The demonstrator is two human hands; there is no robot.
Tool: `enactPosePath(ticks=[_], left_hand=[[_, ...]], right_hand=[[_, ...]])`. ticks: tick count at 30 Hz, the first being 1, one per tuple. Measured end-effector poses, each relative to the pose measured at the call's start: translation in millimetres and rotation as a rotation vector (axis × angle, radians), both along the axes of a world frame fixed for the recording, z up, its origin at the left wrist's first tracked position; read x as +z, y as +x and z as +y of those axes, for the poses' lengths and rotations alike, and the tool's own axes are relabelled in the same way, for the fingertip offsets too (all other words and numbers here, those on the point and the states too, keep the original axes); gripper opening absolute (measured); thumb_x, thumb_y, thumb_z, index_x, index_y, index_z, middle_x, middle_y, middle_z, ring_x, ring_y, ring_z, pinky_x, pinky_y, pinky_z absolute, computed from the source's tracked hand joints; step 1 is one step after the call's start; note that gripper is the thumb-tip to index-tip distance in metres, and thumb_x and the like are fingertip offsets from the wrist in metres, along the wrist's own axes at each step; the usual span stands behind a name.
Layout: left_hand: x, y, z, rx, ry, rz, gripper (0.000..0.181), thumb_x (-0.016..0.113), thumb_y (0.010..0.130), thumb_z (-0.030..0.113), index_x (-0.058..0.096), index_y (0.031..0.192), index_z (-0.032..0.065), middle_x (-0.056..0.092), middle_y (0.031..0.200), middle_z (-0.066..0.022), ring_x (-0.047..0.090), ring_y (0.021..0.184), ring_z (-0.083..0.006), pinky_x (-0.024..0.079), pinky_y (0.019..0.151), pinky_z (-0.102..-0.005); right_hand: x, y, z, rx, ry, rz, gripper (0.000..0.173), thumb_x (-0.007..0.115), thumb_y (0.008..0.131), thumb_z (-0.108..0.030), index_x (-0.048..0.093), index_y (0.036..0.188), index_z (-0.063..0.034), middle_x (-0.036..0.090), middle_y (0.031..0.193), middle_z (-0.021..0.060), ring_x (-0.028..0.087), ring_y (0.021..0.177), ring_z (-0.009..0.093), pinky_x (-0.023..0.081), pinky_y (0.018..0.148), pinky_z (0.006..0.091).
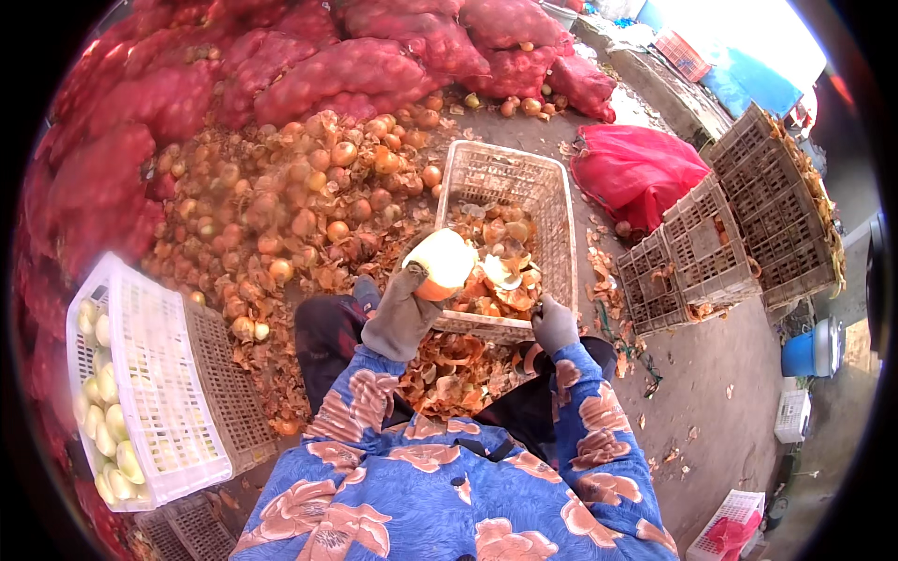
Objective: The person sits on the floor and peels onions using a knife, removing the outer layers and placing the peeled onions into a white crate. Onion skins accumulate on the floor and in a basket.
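My left hand (405,312), in a soiled grey glove, holds a partly peeled onion (442,263) over the near left part of a dirty plastic crate (570,231). Pale flesh shows on the onion's upper side and orange skin on its underside. My right hand (555,324), also gloved, is closed at the crate's near right corner; a small dark thing shows at its fingertips, too small to name. Inside the crate lie onion skins (501,291) and pieces of peel. More dry skins (456,379) cover the floor between my legs.
Unpeeled onions (344,154) lie heaped ahead and left, before red mesh sacks (344,70). A white crate (168,393) of peeled onions (109,382) stands at left on a brown crate. At right are a red mesh bag (642,168), dirty crates (708,245) and a blue bucket (807,350).
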State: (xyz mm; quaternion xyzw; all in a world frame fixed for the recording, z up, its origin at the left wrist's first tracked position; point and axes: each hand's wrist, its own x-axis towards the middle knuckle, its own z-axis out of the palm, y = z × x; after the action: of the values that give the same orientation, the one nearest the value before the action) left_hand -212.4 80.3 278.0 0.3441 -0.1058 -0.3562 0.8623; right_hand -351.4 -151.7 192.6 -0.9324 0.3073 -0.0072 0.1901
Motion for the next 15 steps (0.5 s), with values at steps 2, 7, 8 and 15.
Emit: enactPosePath(ticks=[2,7,8,15], left_hand=[[-4.5,-3.6,-5.4,0.043,-0.012,-0.094,0.047,0.034,0.099,0.028,0.043,0.128,-0.0072,0.055,0.122,-0.017,0.06,0.106,-0.0248,0.053,0.087,-0.0315],[-9.2,-7.1,-5.3,-0.056,-0.113,0.075,0.046,0.036,0.093,0.017,0.036,0.134,-0.0037,0.049,0.13,-0.0196,0.053,0.117,-0.0286,0.048,0.096,-0.0371],[-14.6,-5.7,-5.7,-0.095,-0.144,0.093,0.05,0.037,0.089,0.012,0.033,0.137,-0.0016,0.046,0.133,-0.0206,0.05,0.122,-0.0308,0.046,0.101,-0.0399],[-15.8,-6.8,-1.5,-0.006,0.258,-0.573,0.047,0.048,0.09,0.015,0.039,0.132,-0.0036,0.05,0.128,-0.0185,0.055,0.112,-0.0276,0.05,0.092,-0.0369]], right_hand=[[2.9,8.4,6.5,-0.02,0.099,-0.239,0.017,0.059,0.083,-0.017,0.057,0.093,-0.0042,0.064,0.076,0.02,0.065,0.077,0.036,0.05,0.067,0.0439],[46.1,28.0,43.8,0.002,0.542,-0.461,0.015,0.061,0.088,-0.016,0.06,0.095,-0.0019,0.06,0.068,0.0091,0.059,0.063,0.017,0.047,0.059,0.0292],[50.4,29.1,49.8,0.008,0.608,-0.482,0.014,0.059,0.09,-0.014,0.06,0.096,-0.0013,0.058,0.068,0.0039,0.055,0.06,0.012,0.044,0.055,0.0261],[61.0,31.5,72.6,0.126,0.465,-0.535,0.022,0.058,0.084,-0.007,0.056,0.105,-0.0015,0.064,0.08,0.0154,0.066,0.075,0.025,0.051,0.067,0.0323]])
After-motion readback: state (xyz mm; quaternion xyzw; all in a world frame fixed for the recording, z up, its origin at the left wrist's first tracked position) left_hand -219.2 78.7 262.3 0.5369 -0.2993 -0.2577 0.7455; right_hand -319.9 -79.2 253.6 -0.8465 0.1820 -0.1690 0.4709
